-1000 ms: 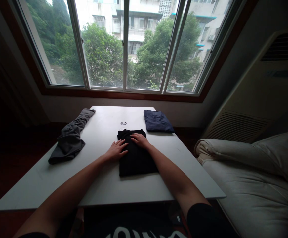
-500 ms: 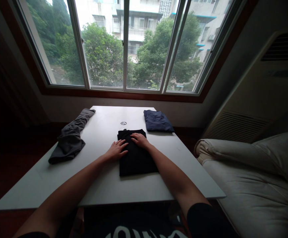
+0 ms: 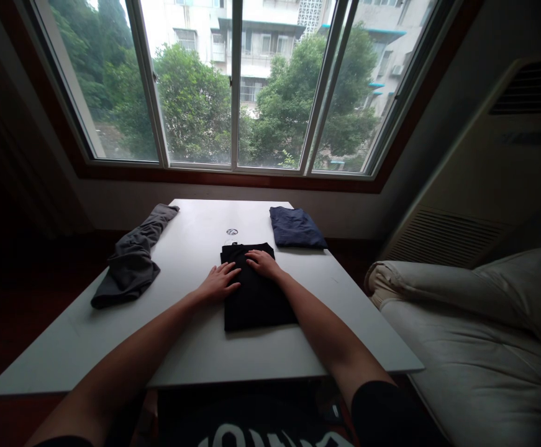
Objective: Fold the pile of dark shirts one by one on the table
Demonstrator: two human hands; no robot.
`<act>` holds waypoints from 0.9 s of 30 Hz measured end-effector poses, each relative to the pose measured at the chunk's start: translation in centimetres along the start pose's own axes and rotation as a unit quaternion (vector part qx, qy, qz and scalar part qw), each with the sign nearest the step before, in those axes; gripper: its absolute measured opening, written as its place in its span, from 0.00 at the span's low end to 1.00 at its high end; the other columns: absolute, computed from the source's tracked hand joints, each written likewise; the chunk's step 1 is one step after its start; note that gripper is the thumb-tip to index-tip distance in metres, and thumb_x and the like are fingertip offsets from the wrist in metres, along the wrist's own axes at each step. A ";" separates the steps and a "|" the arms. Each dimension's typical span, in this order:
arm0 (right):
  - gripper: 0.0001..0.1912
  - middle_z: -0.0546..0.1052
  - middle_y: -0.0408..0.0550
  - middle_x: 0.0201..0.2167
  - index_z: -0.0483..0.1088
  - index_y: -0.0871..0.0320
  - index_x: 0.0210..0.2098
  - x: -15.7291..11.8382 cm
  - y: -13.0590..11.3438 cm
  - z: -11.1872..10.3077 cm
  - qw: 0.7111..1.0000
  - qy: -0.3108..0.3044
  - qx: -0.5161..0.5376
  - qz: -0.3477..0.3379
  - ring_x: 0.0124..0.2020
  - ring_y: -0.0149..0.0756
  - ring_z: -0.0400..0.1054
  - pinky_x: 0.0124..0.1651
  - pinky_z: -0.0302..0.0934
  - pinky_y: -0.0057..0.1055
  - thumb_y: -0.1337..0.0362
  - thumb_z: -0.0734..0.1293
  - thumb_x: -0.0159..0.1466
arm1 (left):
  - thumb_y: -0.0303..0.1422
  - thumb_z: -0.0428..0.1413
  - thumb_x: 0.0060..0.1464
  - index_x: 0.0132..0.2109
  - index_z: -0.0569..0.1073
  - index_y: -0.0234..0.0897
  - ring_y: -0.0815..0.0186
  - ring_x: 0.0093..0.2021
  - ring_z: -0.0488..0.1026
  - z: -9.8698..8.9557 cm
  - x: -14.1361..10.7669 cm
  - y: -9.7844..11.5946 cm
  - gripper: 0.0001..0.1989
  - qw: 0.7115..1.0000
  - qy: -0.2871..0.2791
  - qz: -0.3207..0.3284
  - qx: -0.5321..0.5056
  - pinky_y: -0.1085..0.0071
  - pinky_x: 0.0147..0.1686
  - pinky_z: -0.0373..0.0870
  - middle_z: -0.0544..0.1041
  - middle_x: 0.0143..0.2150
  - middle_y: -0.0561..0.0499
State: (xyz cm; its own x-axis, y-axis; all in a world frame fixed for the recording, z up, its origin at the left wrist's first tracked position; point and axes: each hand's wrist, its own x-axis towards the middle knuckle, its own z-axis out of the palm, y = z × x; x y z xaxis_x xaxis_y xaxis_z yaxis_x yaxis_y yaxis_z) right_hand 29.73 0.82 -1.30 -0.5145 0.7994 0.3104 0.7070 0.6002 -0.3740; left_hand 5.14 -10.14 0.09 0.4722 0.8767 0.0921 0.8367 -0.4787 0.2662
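Observation:
A folded black garment (image 3: 256, 304) lies flat on the white table (image 3: 195, 357) in front of me. My left hand (image 3: 218, 282) rests at its left edge, fingers spread and the fingertips on the cloth. Across the upper right part of the cloth lies my right hand (image 3: 263, 264), palm down with its fingers stretched out. Neither hand grips anything. My right forearm hides part of the garment's right side.
A crumpled grey garment (image 3: 133, 261) lies along the table's left edge, partly over it. At the back right is a folded navy garment (image 3: 297, 227). A small dark round mark (image 3: 231, 231) shows near the middle back. A pale sofa (image 3: 475, 335) stands to the right.

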 end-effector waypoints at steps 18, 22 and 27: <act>0.19 0.72 0.49 0.65 0.74 0.49 0.62 0.0 0.1 0.1 1.000 -0.003 -0.001 0.000 0.68 0.45 0.64 0.73 0.53 0.48 0.56 0.65 0.74 | 0.53 0.48 0.70 0.74 0.62 0.48 0.46 0.78 0.47 -0.3 -0.1 0.3 0.32 1.000 -0.002 -0.006 -0.004 0.41 0.74 0.44 0.53 0.79 0.47; 0.19 0.72 0.48 0.65 0.74 0.48 0.62 0.0 0.1 0.2 1.000 -0.002 0.001 0.003 0.68 0.44 0.63 0.74 0.52 0.49 0.56 0.65 0.74 | 0.53 0.48 0.70 0.75 0.62 0.47 0.46 0.78 0.46 -0.1 -0.1 0.1 0.32 1.000 -0.003 -0.003 0.000 0.41 0.74 0.44 0.52 0.79 0.46; 0.19 0.72 0.49 0.65 0.74 0.48 0.62 0.1 0.3 0.4 1.000 0.003 -0.003 -0.001 0.68 0.44 0.64 0.73 0.53 0.47 0.56 0.65 0.74 | 0.53 0.48 0.70 0.75 0.62 0.49 0.46 0.78 0.47 -0.1 0.0 0.0 0.32 1.000 -0.002 -0.004 0.002 0.41 0.74 0.44 0.52 0.79 0.47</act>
State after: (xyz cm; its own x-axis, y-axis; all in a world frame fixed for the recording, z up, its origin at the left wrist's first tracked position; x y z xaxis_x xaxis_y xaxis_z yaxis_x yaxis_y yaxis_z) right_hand 29.71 1.12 -1.75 -0.5121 0.7984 0.3167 0.7091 0.6010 -0.3687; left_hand 5.12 -10.13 0.14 0.4667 0.8802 0.0866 0.8413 -0.4720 0.2635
